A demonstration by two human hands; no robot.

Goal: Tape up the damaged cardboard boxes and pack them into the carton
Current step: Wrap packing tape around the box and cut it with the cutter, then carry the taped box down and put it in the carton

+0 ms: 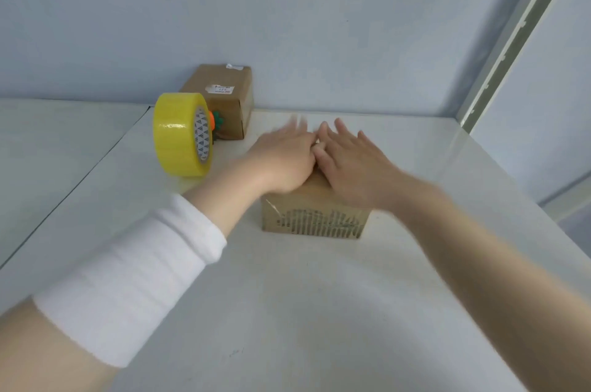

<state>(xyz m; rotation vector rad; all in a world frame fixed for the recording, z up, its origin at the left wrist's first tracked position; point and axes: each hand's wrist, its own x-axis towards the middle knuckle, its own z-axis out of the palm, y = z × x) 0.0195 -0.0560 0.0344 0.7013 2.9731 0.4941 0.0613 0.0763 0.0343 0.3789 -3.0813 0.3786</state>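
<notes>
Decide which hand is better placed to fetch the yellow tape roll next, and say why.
Probably the left hand: flat on the near box, it is nearer the tape roll; the right hand would cross over.

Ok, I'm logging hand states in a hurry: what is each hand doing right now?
Left hand: open, fingers straight though blurred, flat on top of the near cardboard box.
Right hand: open, flat on the same box.
</notes>
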